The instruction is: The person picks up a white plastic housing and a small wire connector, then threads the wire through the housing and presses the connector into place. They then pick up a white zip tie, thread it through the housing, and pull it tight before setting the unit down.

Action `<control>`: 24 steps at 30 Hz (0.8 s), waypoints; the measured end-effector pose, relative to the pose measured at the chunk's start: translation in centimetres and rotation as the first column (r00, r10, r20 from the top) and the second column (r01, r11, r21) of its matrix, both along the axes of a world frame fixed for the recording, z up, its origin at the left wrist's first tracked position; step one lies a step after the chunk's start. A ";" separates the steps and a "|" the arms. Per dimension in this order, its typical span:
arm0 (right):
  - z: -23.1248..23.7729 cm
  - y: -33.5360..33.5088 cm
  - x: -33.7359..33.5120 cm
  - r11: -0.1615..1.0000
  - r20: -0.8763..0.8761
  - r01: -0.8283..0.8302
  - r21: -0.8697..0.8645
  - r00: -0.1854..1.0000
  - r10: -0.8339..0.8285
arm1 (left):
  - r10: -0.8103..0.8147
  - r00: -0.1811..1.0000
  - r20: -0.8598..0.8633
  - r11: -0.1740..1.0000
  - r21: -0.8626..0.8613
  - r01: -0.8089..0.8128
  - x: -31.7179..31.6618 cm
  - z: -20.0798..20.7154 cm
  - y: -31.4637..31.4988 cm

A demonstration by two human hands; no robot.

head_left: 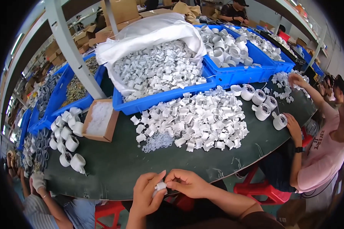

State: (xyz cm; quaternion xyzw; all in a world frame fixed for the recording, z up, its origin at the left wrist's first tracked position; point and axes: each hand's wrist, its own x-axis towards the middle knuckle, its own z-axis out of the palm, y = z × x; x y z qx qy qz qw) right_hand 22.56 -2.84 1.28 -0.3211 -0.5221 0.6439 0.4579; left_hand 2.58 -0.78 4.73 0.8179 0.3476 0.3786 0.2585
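Observation:
Close to the table's front edge, my left hand (146, 194) holds a small white plastic part (160, 186) between thumb and fingers. My right hand (190, 184) meets it from the right, thumb and forefinger pinched at the part's end; whatever sits between those fingertips is too small to make out. Beyond my hands lies a heap of similar white plastic parts (202, 120). At that heap's near left edge is a small pile of translucent rings (156, 142).
A blue tray (132, 107) holds a white sack (149, 28) of small parts. Left stand a cardboard box (107, 131) and several white cup-shaped housings (72, 143). Blue bins (239, 74) sit behind. A co-worker (319, 152) works at right; another's gloved hand (38, 180) is at left.

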 end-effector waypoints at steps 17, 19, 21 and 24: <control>0.8 0.5 1.3 0.979 -0.108 -0.097 -0.180 0.991 0.078 | 0.005 0.986 0.169 0.999 -0.044 0.002 0.9 -0.6 -0.1; 0.7 0.4 1.5 0.980 -0.111 -0.106 -0.168 0.990 0.088 | -0.007 0.986 0.169 0.999 -0.050 0.015 0.9 -0.4 0.1; 0.6 0.5 1.6 0.980 -0.116 -0.119 -0.159 0.988 0.101 | -0.058 0.982 0.178 0.996 -0.052 0.068 0.7 -0.4 0.2; 0.5 0.8 1.6 0.965 -0.167 -0.178 -0.194 0.975 0.147 | -0.059 0.980 0.188 0.997 -0.034 0.066 0.7 -0.4 0.1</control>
